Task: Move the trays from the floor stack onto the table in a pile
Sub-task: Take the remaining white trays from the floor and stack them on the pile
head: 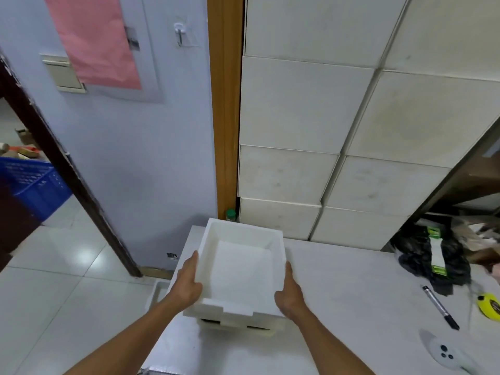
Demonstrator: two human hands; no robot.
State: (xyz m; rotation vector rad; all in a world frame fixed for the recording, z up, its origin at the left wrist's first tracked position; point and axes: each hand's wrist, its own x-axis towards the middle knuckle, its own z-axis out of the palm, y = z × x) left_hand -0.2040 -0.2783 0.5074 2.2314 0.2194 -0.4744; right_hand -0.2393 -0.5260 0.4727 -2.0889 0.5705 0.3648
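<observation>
Tray: white, foam-like, open side up, on a pile of like trays at the table's left edge. Left hand grips its 9 o'clock wall, right hand its 3 o'clock wall, fingers curled along the sides. Floor tray: at 8 o'clock, below the table edge, possibly a stack. Marker, tape measure: at 3 o'clock, well apart.

Both hands grip a white foam tray over the table, the left hand on its left wall, the right hand on its right; another tray sits beneath. A marker and yellow tape measure lie at right.
</observation>
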